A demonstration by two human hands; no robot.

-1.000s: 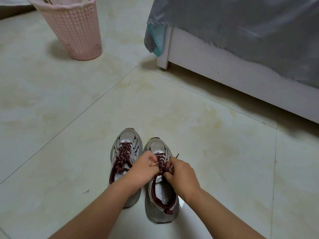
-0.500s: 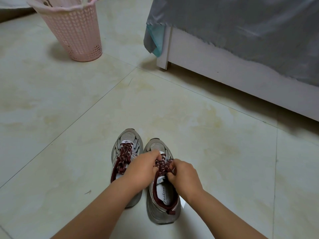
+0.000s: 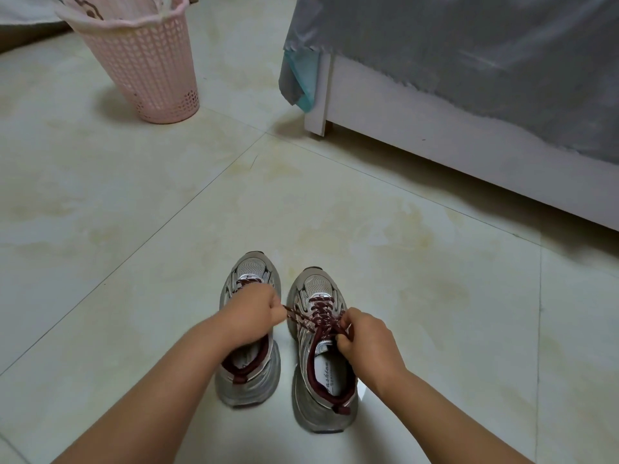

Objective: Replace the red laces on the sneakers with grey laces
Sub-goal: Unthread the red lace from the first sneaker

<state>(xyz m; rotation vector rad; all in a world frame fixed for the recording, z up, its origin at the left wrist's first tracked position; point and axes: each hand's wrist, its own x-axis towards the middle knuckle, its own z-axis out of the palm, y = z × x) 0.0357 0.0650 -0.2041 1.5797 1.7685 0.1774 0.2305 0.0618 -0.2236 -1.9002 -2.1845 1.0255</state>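
Two grey sneakers with dark red laces stand side by side on the floor, toes pointing away from me. My left hand (image 3: pixel 249 318) hovers over the left sneaker (image 3: pixel 249 380) and pinches one end of the right sneaker's red lace (image 3: pixel 321 311), stretched taut to the left. My right hand (image 3: pixel 366 343) pinches the other lace end at the top eyelets of the right sneaker (image 3: pixel 323 396). The left sneaker's laces are mostly hidden under my left hand. No grey laces are in view.
A pink perforated plastic basket (image 3: pixel 147 61) stands at the far left. A white bed frame (image 3: pixel 469 155) draped with a grey sheet (image 3: pixel 469 55) fills the far right. Pale tiled floor (image 3: pixel 134 246) surrounds the shoes.
My hands have pulled apart: the left hand moved left over the left sneaker, drawing the red lace out sideways. The bow on the right sneaker has come undone.
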